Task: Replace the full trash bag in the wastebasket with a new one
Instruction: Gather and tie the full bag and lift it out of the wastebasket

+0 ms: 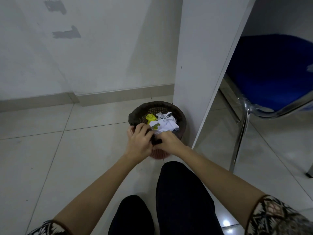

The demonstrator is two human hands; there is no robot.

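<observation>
Dark-trousered knees (183, 200) fill the bottom of the head view at 6 o'clock, with patterned black-and-white sleeves (277, 217) at both lower corners and bare forearms reaching forward from them. Both hands meet at the near rim of the wastebasket (159, 154), a small round reddish lattice bin standing on the floor just past the knees, a little right of centre. A dark trash bag (135, 114) lines it, its edge folded over the rim. The left hand (139, 140) and the right hand (169, 141) are closed side by side on a bunched black fold of that bag at the bin's 6 o'clock edge, fingers curled tight around the plastic. Inside the bag lie crumpled white paper (166, 123) and a yellow scrap (150, 117) towards 10 o'clock.

Pale glossy floor tiles (50, 150) with thin grey grout lines cover the ground, catching a bright spot of light near the bottom. At 12 o'clock rises a white wall (93, 56) marked by grey patches, with a beige skirting board (110, 96) along its foot. A white upright panel (203, 65) stands just beside the bin at its 3 o'clock side. Beyond the panel, at 2 o'clock, sits a blue-seated chair (274, 73) on chrome legs.
</observation>
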